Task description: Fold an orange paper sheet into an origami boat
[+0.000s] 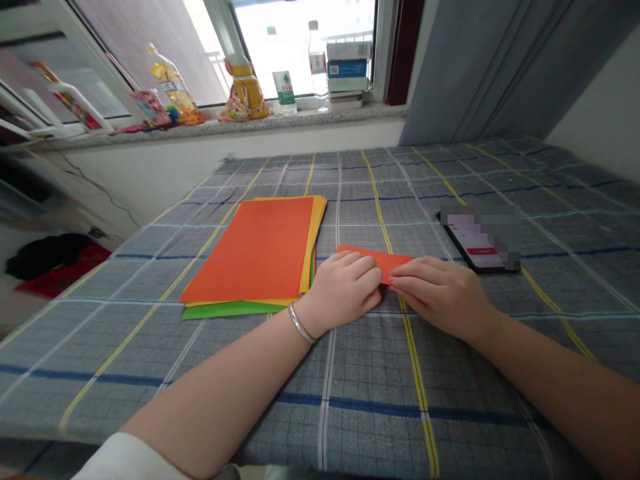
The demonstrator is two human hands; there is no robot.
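Note:
A small folded piece of orange paper [395, 262] lies on the plaid cloth in front of me. My left hand [347, 289], with a silver bangle at the wrist, rests over its left part with the fingers curled down on it. At the paper's right end, my right hand [440, 293] pinches the edge between thumb and fingers. Part of the paper is hidden under my left hand. Just left of my hands is a stack of coloured paper [255, 250], orange on top with yellow and green sheets sticking out beneath.
A phone [477, 243] with its screen lit lies to the right of my hands. The plaid cloth [200, 373] covers the whole surface. Along the windowsill [200, 130] at the back stand bottles [173, 87], a cup [285, 92] and stacked boxes [347, 67]. A grey curtain [470, 73] hangs at back right.

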